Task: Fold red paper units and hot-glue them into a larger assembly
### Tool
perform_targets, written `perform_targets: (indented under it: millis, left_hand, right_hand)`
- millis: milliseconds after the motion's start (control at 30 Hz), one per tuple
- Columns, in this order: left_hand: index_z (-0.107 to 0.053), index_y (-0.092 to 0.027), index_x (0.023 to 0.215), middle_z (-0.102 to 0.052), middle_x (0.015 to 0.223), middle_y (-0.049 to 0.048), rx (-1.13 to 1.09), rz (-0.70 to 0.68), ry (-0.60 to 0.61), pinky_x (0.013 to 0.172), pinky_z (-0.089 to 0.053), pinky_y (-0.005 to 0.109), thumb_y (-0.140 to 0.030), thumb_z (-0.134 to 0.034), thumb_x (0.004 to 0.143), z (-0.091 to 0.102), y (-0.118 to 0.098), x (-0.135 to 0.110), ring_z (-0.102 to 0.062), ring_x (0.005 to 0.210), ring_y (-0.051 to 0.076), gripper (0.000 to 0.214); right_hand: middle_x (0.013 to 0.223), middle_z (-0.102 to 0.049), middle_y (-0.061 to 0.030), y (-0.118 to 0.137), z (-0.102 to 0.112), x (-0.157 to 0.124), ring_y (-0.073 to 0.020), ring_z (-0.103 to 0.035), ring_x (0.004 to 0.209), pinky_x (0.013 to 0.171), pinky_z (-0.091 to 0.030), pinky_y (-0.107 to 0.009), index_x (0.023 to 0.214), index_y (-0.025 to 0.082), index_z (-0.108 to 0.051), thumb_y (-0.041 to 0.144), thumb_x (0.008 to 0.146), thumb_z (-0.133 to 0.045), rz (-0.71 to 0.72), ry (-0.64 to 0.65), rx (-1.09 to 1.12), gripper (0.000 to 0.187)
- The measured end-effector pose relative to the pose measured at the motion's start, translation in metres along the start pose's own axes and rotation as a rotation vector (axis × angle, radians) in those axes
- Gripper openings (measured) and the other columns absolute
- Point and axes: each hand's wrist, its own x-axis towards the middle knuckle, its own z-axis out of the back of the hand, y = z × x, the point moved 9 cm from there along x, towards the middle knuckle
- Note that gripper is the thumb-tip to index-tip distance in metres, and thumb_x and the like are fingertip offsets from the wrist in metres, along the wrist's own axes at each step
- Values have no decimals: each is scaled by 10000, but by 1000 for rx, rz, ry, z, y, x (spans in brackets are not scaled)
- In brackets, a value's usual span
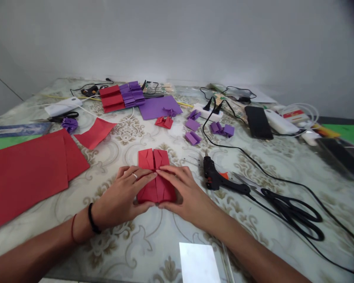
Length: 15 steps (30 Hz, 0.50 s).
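A folded red paper piece [153, 159] lies on the table in front of me, creased down its middle. My left hand [122, 198] rests on its left half, fingers stretched flat and pressing, a ring on one finger. My right hand [184, 192] presses the right half the same way, fingertips meeting the left hand's at the centre crease. Both thumbs hook under the near edge of the paper.
Large red sheets [26, 169] lie at left. A black glue gun [215, 179] and black scissors [292, 210] sit right of my hands, with a cable running back to a power strip [208, 112]. Folded red and purple pieces [122, 96], a phone [258, 122] and a purple sheet [159, 106] lie farther back.
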Motion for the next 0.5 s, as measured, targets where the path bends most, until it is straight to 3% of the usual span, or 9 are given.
perform_targets:
  millis: [167, 300, 500]
  left_hand:
    - [-519, -197, 1476, -712, 1369, 156, -47, -42, -90, 1084, -468, 560, -269, -754, 911, 15, -6, 1, -688, 1214, 332, 617]
    - [-549, -253, 1472, -683, 1372, 138, -49, -48, -101, 1043, -508, 552, -195, -714, 884, 20, -7, 0, -673, 1186, 325, 614]
    - [-637, -257, 1278, -569, 1422, 157, -62, -119, -60, 1025, -560, 542, -123, -690, 822, 14, -11, -4, -626, 1269, 350, 478]
  right_hand:
    - [1497, -594, -115, 2, 2, -2, -337, -522, 1386, 1187, -469, -634, 1580, 293, -471, 311, 904, -832, 5, 20, 25, 766]
    - [1481, -572, -119, 5, 9, -4, -322, -525, 1420, 1224, -434, -616, 1585, 314, -449, 297, 949, -745, 25, -9, 55, 702]
    - [1359, -563, -136, 11, 8, -5, -312, -573, 1322, 1131, -529, -554, 1408, 260, -584, 244, 943, -713, 50, -23, 61, 482]
